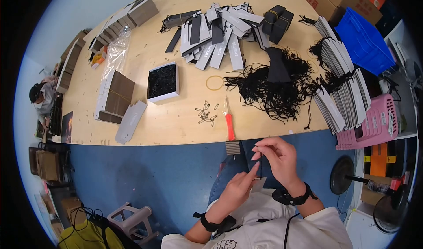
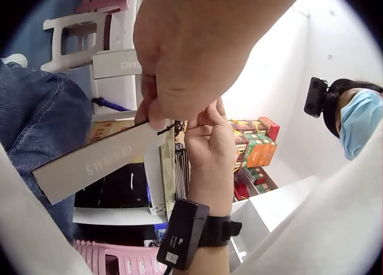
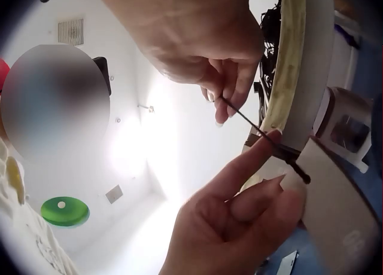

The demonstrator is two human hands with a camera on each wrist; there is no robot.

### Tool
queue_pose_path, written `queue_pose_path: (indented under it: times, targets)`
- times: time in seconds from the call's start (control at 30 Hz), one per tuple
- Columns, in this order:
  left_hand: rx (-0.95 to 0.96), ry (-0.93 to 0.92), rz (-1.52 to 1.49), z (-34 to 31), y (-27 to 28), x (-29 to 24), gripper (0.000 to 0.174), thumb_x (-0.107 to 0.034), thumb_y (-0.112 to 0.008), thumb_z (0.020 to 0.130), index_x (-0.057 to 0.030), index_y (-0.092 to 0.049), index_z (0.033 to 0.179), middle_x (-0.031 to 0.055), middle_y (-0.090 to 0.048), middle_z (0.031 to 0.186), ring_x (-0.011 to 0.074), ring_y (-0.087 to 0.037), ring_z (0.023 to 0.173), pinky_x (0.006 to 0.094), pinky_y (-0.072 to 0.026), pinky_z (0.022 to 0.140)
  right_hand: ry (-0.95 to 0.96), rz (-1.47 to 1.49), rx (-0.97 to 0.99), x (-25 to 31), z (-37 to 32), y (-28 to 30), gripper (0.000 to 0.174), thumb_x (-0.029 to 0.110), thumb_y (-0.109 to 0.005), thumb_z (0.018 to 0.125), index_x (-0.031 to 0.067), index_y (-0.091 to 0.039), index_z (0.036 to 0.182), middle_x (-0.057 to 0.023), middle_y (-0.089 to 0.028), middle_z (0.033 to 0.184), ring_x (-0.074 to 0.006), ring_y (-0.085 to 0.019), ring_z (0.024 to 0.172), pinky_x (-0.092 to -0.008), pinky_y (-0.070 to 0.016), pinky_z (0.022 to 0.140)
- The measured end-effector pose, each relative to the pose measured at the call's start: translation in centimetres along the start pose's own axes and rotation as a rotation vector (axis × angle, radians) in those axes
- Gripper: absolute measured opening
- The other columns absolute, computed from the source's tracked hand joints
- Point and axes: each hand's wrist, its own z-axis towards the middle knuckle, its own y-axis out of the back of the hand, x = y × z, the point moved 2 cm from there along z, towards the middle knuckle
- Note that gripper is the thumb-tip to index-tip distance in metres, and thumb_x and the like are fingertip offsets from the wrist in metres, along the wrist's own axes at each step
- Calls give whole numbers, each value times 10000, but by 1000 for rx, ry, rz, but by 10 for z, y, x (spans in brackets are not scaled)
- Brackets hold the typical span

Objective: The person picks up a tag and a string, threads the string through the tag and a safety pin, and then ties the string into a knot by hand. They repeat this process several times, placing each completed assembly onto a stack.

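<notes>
The left hand (image 1: 238,188) pinches the corner of a grey printed tag (image 2: 99,161) near its hole, at the lap in front of the table edge. A black cord (image 3: 254,124) runs through that hole. Its other end is pinched between thumb and fingertips of the right hand (image 1: 278,161), which is raised above the left hand, the cord stretched between them. In the right wrist view the left index finger (image 3: 248,161) lies along the cord, beside the tag (image 3: 341,209).
On the table (image 1: 176,125) stand a box of small black pieces (image 1: 163,82), loose pins (image 1: 206,113), a red-handled tool (image 1: 229,126), a pile of black cords (image 1: 282,90), scattered tags (image 1: 220,50) and stacked tags (image 1: 115,94). A pink basket (image 1: 374,123) is at right.
</notes>
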Motion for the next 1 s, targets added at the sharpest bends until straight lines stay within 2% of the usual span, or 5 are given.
queue_pose_path:
  times: [0.07,0.13,0.37,0.67,1.0]
  targets:
    - [-13,-17,-54,-1,3,-5,583,59,-678,791,-5,-504,1344,110,-690,909,255,-641,758,332,-515,723,-30,-13,16,4,1,0,132,9,-615,902,-25,-632,1028,-141,-685,952,-189,-694,815,-268,-544,725]
    - [-308,89,-95,-7,9,-6,468,50,-682,800,-14,-578,1252,98,-692,897,192,-651,734,295,-524,723,413,-649,-95,20,-6,-1,244,56,-674,855,-1,-618,1086,-168,-659,1039,-262,-672,907,-321,-543,780]
    - [-582,63,-32,-17,22,-8,263,34,-627,872,51,-585,1131,160,-675,959,188,-674,788,282,-524,734,405,-892,328,-9,-56,-4,551,127,-756,757,-12,-547,1248,-149,-593,1103,-288,-626,944,-351,-539,763]
    - [-495,46,211,-9,36,-4,264,83,-567,839,1,-602,1087,176,-630,1088,288,-630,933,339,-502,763,373,-1052,-426,90,16,93,420,33,-633,840,-10,-526,1244,-194,-593,1143,-385,-581,1036,-429,-453,915]
    - [-596,-132,427,-13,72,-17,280,128,-582,774,-30,-629,1000,132,-640,1023,290,-599,857,359,-488,747,537,-1287,-359,71,14,108,358,13,-610,844,5,-578,1200,-173,-569,1265,-326,-521,1179,-438,-400,1006]
